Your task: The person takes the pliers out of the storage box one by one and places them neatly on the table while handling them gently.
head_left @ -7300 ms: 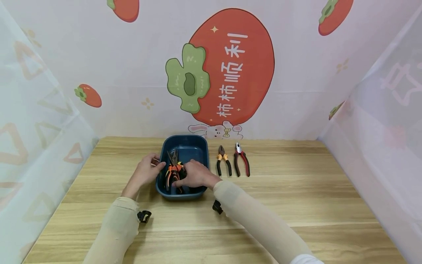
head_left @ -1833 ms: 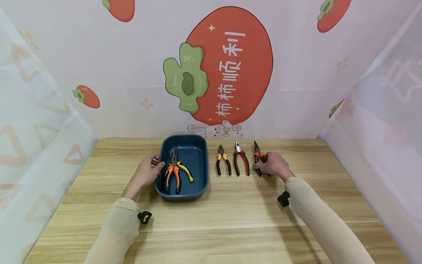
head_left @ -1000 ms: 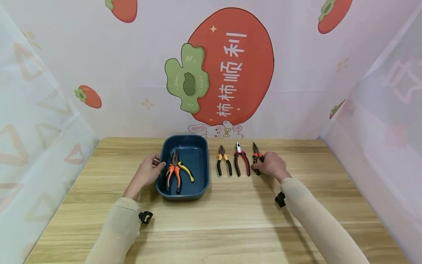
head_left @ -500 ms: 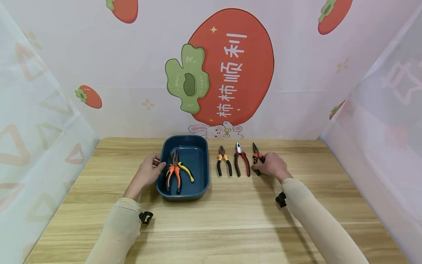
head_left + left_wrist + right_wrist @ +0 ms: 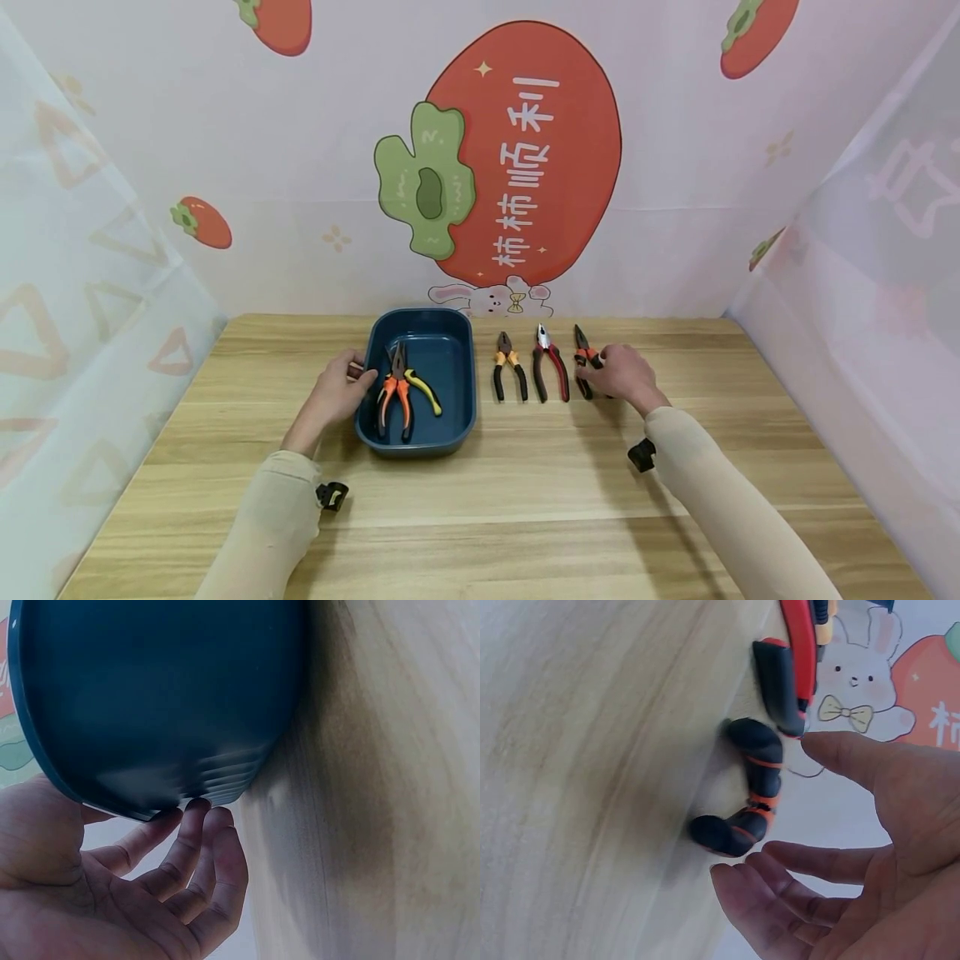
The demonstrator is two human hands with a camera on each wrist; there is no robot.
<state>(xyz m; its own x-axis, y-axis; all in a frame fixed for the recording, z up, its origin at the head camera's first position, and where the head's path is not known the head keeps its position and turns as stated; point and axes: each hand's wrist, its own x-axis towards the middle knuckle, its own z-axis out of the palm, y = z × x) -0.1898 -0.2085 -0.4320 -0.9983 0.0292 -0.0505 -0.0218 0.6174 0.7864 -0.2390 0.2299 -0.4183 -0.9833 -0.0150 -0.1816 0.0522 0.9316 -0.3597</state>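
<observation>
My left hand (image 5: 343, 390) holds the left wall of a dark blue plastic bin (image 5: 459, 425), thumb over the rim and fingers against the outside, as the left wrist view shows. Inside lie orange-and-black handled pliers (image 5: 406, 404), overlapping another tool with a yellow-and-black handle (image 5: 426, 392). At the right end of a row, long-nose pliers (image 5: 581, 337) with black-and-orange handles lie on the table. Over their handles is my right hand (image 5: 626, 375). In the right wrist view its thumb and fingers are spread on either side of the handles (image 5: 763, 776), apart from them.
Left of the long-nose pliers lie red-and-black handled pliers (image 5: 551, 362) and yellow-and-black handled pliers (image 5: 510, 367), jaws pointing to the back. A printed cloth wall (image 5: 660, 250) rises behind the wooden table (image 5: 525, 500), with more cloth at both sides.
My right hand has gone from inside the bin to the row, where the long-nose pliers now lie. Its fingers have just loosened from the handles. My left hand has stayed on the bin.
</observation>
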